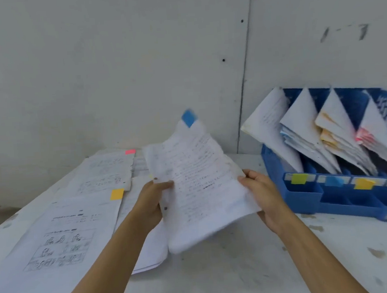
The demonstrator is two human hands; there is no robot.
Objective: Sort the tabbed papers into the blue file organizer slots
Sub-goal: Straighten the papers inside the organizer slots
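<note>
Fingers [245,179] of the right hand [266,198] and of the left hand [149,202] pinch opposite side edges of a crumpled white printed sheet with a blue sticky tab [202,182], held in the air just left of the blue plastic file organizer [306,203]. All four organizer slots, labelled green, blue, yellow and pink along the front, already hold leaning papers. Further left of the organizer, a yellow-tabbed printed sheet [63,235], a pink-tabbed sheet [107,173] and other loose pages lie on the white surface [220,279]. Judged progress: well under way. The held sheet presumably belongs in the blue-labelled slot, and at least two tabbed sheets remain.
</note>
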